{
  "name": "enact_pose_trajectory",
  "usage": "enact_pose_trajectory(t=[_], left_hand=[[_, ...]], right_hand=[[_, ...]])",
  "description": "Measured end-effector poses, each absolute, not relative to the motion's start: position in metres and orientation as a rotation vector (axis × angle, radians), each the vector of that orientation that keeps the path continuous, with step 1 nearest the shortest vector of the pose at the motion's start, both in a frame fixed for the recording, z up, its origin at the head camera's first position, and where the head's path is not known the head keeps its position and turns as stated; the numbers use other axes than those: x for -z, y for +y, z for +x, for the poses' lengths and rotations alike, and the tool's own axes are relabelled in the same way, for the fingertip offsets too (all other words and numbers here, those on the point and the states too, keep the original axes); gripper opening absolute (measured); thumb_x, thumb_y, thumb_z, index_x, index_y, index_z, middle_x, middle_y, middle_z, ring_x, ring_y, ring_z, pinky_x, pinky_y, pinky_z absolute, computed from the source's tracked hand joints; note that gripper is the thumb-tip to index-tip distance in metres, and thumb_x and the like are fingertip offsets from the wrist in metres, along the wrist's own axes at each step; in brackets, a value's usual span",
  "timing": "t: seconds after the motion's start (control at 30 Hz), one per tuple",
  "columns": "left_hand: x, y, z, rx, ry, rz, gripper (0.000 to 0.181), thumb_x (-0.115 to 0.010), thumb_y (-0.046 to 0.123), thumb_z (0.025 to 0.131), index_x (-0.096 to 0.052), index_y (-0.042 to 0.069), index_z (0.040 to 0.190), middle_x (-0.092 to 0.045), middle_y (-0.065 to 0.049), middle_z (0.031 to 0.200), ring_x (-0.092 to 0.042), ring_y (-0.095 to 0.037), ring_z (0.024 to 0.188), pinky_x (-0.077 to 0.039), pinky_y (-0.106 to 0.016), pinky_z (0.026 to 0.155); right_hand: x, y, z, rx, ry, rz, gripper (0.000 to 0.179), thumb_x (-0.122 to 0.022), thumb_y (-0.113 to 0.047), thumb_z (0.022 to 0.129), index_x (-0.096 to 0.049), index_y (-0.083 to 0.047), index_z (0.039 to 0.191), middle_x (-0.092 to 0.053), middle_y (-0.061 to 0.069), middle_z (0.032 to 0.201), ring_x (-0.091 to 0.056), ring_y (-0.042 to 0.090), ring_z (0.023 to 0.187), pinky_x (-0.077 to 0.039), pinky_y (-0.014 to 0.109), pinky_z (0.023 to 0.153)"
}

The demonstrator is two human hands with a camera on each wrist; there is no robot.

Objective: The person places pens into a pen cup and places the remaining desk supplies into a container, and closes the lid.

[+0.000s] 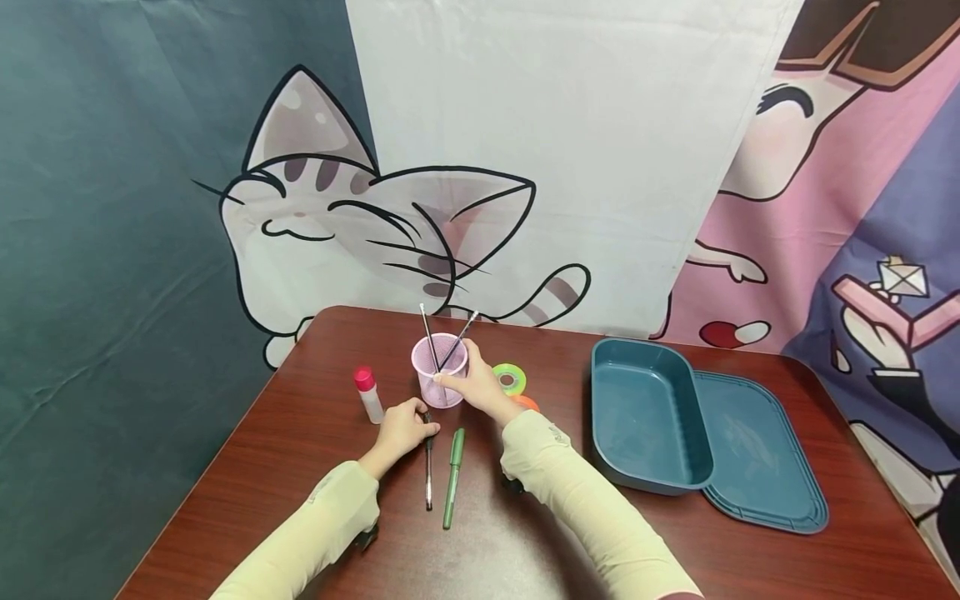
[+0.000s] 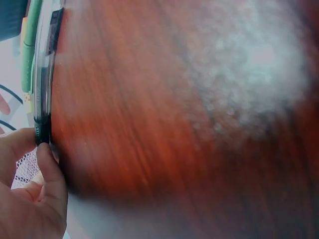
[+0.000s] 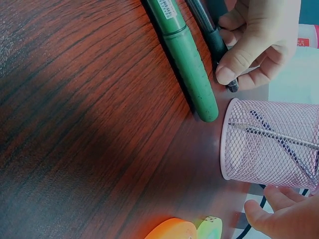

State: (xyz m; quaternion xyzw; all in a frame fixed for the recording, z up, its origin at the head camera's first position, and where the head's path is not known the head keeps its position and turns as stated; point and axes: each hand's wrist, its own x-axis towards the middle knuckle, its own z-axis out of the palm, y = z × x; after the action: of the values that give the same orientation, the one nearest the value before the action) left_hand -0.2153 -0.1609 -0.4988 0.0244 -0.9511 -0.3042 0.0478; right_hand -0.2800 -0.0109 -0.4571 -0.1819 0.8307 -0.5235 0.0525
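My left hand [image 1: 402, 432] pinches the black end of a clear-barrelled pen [image 1: 428, 475] between thumb and fingertips, as the left wrist view also shows. The pen points toward me along the tabletop. My right hand [image 1: 480, 383] holds a pink mesh pen holder [image 1: 427, 385] by its right side, thumb in front and fingers behind. Two thin pencils [image 1: 427, 333] lean apart inside the holder, their ends above the rim. Just right of the pinched pen lies a green capped pen [image 3: 192, 74], roughly parallel to it.
A glue stick with a red cap [image 1: 365, 380] stands left of the holder. Green tape [image 1: 520, 385] and an orange roll [image 1: 527, 402] lie by the right wrist. Farther right, a blue bin [image 1: 600, 417] overlaps its flat lid [image 1: 772, 467]. A printed curtain [image 1: 600, 125] hangs behind the table.
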Motion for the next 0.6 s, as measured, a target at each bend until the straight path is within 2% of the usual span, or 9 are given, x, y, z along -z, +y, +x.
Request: enact_pose_trajectory(t=[0.17,0.37,0.6], left_hand=[[0.496,-0.161,-0.216,0.872,-2.932,0.098,0.024,-0.072,0.020,0.062,-0.061,0.005,0.078,-0.058,0.001,0.059,-0.053,-0.012,0.058,-0.042,-0.026,0.054],[0.489,-0.163,-0.214,0.853,-2.962,0.133,0.020,-0.068,0.019,0.062,-0.062,0.005,0.075,-0.060,0.001,0.060,-0.056,-0.013,0.061,-0.045,-0.028,0.057],[0.470,-0.165,-0.210,0.890,-2.943,0.119,0.016,-0.066,0.018,0.063,-0.060,0.006,0.072,-0.058,0.003,0.054,-0.053,-0.009,0.049,-0.041,-0.023,0.052]], right_hand=[[0.458,-0.012,-0.282,1.596,2.524,-0.554,0.071,-0.070,-0.030,0.072,-0.033,-0.011,0.129,-0.054,0.019,0.117,-0.052,0.028,0.106,-0.040,0.043,0.090],[0.459,-0.012,-0.282,1.610,2.522,-0.573,0.069,-0.070,-0.029,0.072,-0.034,-0.010,0.128,-0.054,0.019,0.116,-0.053,0.030,0.106,-0.040,0.043,0.089],[0.459,-0.011,-0.281,1.607,2.529,-0.574,0.068,-0.070,-0.030,0.072,-0.034,-0.010,0.127,-0.055,0.017,0.115,-0.053,0.029,0.105,-0.042,0.042,0.087]])
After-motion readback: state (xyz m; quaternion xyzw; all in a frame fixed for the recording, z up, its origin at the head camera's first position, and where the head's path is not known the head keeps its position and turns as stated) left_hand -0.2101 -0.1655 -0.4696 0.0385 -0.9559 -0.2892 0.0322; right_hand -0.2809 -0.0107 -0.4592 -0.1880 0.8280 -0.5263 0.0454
